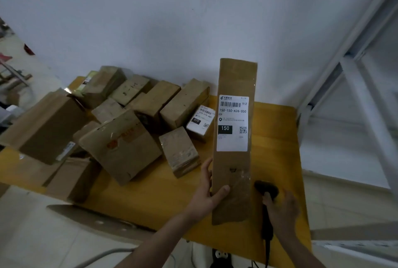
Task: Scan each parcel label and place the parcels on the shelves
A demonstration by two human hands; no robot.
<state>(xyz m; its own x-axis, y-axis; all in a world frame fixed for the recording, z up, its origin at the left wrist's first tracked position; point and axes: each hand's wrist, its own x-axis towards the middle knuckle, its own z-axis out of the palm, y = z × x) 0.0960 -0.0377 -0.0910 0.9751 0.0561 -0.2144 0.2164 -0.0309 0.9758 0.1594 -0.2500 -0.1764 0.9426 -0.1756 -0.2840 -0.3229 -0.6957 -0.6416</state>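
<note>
Heaped at the left on the yellow surface (pixel 155 192): lots of brown boxes (pixel 120 145), one small box with a white label (pixel 201 122). Held up tall in the middle by the left hand (pixel 210 190), thumb curled on the front: long thin brown parcel (pixel 233 160), big white label (pixel 233 123) with bars and "150". Wrapped round the black scanner (pixel 267 192) at the right: right hand (pixel 282 211). White shelf frame (pixel 364 86) far right.

The tall parcel (pixel 233 138) hides part of the black scanner (pixel 267 191); its label's (pixel 233 123) small print is unreadable.
</note>
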